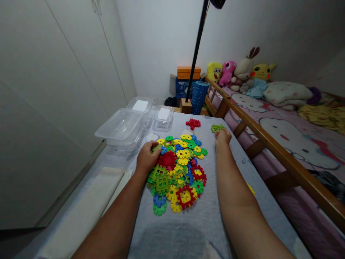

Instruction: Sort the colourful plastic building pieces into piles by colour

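Note:
A heap of plastic interlocking toy pieces [183, 154] lies mid-table, with yellow, green and blue notched discs among red and lime-green squares. At the heap's upper left, my left hand [147, 158] curls its fingers round a lime-green piece [156, 148]; the fingertips are partly hidden. Farther back on the right, my right hand [223, 137] has its fingers closed at a small group of lime-green square pieces [217, 127] lying on the table. A separate group of red pieces [193, 123] sits at the back, between the heap and the green group.
Clear plastic boxes [121, 124] stand at the left back, with a smaller lidded box [163, 114] beside them. A folded cream cloth [88, 205] lies front left. A wooden bed rail [258, 133] borders the right side. Behind the table rises a black pole [196, 50].

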Demonstrator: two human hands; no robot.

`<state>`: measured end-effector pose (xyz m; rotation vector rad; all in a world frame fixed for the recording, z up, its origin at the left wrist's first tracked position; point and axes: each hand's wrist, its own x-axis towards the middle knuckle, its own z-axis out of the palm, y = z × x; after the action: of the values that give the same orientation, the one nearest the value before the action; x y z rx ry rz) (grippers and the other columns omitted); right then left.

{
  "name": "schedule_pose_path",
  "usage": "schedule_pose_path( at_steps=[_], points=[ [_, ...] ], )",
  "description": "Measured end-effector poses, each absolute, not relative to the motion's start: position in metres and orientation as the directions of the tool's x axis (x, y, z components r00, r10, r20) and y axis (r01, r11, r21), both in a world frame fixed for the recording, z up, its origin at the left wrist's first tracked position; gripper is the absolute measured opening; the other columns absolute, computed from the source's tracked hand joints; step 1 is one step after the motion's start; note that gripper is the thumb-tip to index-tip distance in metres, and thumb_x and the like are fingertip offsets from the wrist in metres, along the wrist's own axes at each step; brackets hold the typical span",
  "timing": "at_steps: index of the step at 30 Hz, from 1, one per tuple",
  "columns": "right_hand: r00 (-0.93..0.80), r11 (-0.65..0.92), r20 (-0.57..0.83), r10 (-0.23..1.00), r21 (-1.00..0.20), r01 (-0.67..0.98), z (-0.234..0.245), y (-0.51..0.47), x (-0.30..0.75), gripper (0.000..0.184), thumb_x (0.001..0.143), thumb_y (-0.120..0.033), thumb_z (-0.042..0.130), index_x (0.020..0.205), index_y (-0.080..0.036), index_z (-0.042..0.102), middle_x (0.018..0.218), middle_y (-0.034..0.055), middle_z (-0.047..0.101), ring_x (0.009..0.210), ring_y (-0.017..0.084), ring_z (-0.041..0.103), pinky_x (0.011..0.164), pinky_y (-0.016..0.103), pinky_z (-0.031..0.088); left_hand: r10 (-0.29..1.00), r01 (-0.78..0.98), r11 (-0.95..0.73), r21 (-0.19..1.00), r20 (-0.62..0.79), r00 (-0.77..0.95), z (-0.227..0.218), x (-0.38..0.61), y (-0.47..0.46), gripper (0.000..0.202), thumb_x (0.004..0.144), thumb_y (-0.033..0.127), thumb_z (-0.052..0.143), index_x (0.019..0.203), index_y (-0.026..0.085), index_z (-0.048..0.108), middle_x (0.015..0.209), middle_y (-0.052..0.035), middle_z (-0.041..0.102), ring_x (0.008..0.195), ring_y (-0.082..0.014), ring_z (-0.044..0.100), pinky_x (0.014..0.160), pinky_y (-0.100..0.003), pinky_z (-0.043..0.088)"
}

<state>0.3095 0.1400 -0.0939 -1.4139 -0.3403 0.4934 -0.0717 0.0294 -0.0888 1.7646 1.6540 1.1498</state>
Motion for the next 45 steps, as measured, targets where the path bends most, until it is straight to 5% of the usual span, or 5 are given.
schedule_pose_path(
  at_steps=[8, 13, 20, 38, 45],
  points=[
    [0.784, -0.004, -0.024, 0.621, -1.0, -0.027, -0.069, 0.125, 0.289, 0.022, 0.069, -0.02, 0.064, 0.09, -0.02, 0.056, 0.078, -0.0031, 0.06, 0.06, 0.008, 0.056, 0.047, 0.015, 0.044, 0.966, 0.577, -0.16, 0.801, 0.248, -0.077, -0.087, -0.071, 0.029, 0.034, 0.082, 0.042, 0.058, 0.105, 0.02, 0.069, 0.113, -0.0095, 0.072, 0.107, -0.0261, 0.066, 0.102, -0.041, 0.051],
    [0.191, 0.044, 0.081, 0.978, -0.981, 0.191, -0.036, 0.107, 0.255, 0.024, 0.067, -0.027, 0.072, 0.088, -0.018, 0.064, 0.078, -0.0017, 0.066, 0.063, 0.01, 0.06, 0.052, 0.019, 0.043, 0.965, 0.577, -0.165, 0.8, 0.251, -0.072, -0.086, -0.071, 0.029, 0.033, 0.082, 0.041, 0.057, 0.104, 0.02, 0.069, 0.114, -0.0099, 0.072, 0.11, -0.0264, 0.066, 0.104, -0.042, 0.05],
    [-0.4, 0.116, -0.195, 0.896, -0.765, 0.633, -0.018, 0.093, 0.197, 0.01, 0.067, -0.022, 0.071, 0.075, -0.016, 0.068, 0.066, -0.0033, 0.062, 0.062, 0.01, 0.052, 0.057, 0.021, 0.037, 0.965, 0.585, -0.168, 0.793, 0.255, -0.069, -0.087, -0.071, 0.03, 0.028, 0.083, 0.039, 0.058, 0.102, 0.022, 0.069, 0.112, -0.0082, 0.072, 0.107, -0.0253, 0.066, 0.102, -0.04, 0.051],
    [-0.385, 0.289, -0.343, 0.857, -0.299, 0.909, -0.002, 0.056, 0.189, 0.018, 0.068, -0.011, 0.074, 0.084, -0.019, 0.077, 0.078, 0.0012, 0.073, 0.066, 0.014, 0.056, 0.057, 0.024, 0.035, 0.965, 0.582, -0.162, 0.797, 0.252, -0.076, -0.09, -0.07, 0.03, 0.027, 0.084, 0.037, 0.058, 0.103, 0.022, 0.07, 0.112, -0.0089, 0.072, 0.107, -0.0257, 0.067, 0.101, -0.041, 0.051],
    [-0.359, 0.261, -0.328, 0.874, -0.305, 0.916, -0.003, 0.037, 0.194, 0.036, 0.072, -0.012, 0.071, 0.107, -0.017, 0.074, 0.084, 0.0015, 0.071, 0.07, 0.015, 0.057, 0.061, 0.023, 0.037, 0.962, 0.591, -0.165, 0.79, 0.262, -0.08, -0.089, -0.07, 0.03, 0.026, 0.083, 0.038, 0.059, 0.1, 0.022, 0.07, 0.11, -0.008, 0.072, 0.106, -0.0253, 0.067, 0.099, -0.039, 0.051]
  ],
)
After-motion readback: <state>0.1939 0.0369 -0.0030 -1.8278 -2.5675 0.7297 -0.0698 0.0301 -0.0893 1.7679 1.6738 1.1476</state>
